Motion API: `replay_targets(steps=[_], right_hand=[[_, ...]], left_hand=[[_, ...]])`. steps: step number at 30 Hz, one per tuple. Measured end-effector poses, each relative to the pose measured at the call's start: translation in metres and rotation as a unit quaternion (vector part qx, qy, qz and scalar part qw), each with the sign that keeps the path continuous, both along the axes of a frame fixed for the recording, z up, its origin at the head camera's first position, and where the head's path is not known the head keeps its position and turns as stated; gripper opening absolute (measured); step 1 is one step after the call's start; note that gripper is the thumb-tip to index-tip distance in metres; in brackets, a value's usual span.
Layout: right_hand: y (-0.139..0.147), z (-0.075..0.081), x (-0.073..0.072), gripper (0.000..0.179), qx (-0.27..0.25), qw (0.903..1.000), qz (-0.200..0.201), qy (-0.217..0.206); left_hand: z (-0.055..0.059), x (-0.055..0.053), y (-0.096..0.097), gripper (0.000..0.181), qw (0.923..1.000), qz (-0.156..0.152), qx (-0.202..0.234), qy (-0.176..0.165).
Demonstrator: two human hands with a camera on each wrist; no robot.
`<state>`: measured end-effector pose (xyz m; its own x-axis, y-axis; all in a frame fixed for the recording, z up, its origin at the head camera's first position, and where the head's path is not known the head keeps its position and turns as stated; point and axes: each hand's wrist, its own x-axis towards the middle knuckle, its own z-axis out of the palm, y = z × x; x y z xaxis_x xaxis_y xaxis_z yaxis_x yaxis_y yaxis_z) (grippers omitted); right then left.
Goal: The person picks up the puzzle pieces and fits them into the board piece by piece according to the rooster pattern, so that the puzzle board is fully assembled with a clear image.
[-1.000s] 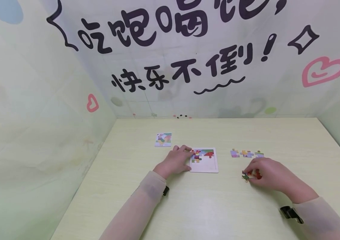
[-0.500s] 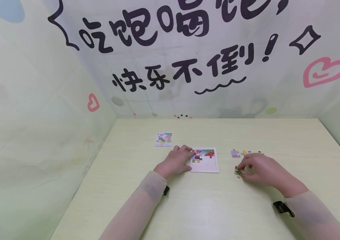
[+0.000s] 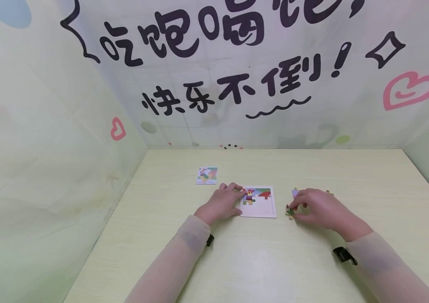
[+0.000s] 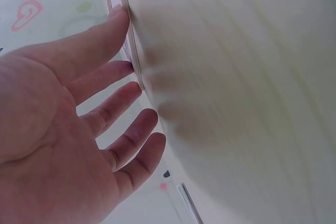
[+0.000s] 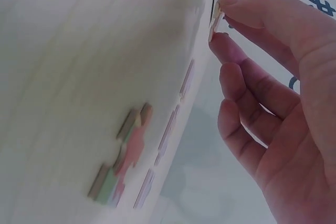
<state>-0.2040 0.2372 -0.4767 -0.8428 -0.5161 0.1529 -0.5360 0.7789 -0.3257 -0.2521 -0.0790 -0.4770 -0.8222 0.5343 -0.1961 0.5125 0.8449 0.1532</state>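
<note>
My left hand [image 3: 219, 204] rests at the left edge of a white puzzle tray [image 3: 257, 213], thumb at the near corner and fingertips farther up. In the left wrist view its fingers are loosely bent and the thumb [image 4: 118, 22] touches the tray's edge. Several joined pieces with a rooster's head and a red patch [image 3: 264, 193] fill the tray's upper part. My right hand [image 3: 318, 210] pinches a green puzzle piece [image 3: 290, 212] between thumb and fingertips, just right of the tray. Its other fingers curl loosely in the right wrist view.
Behind my right hand lies a row of loose puzzle pieces [image 3: 295, 192], partly hidden by it. A pink and green piece [image 5: 128, 156] lies nearer on the table in the right wrist view. At back left is a small rooster picture card [image 3: 206, 176]. A printed cloth wall [image 3: 214, 130] stands behind.
My right hand has moved left toward the tray with the puzzle piece, lifting it from beside a red piece and now covering most of the row. My left hand and the tray have stayed put.
</note>
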Motion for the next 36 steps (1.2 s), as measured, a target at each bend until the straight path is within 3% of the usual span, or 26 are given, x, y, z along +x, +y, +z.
replay_targets(steps=[36], right_hand=[[-0.068, 0.003, -0.039, 0.014, 0.019, 0.9992, 0.032, -0.013]], left_hand=[[-0.001, -0.001, 0.001, 0.071, 0.9999, 0.01, 0.005, -0.011]])
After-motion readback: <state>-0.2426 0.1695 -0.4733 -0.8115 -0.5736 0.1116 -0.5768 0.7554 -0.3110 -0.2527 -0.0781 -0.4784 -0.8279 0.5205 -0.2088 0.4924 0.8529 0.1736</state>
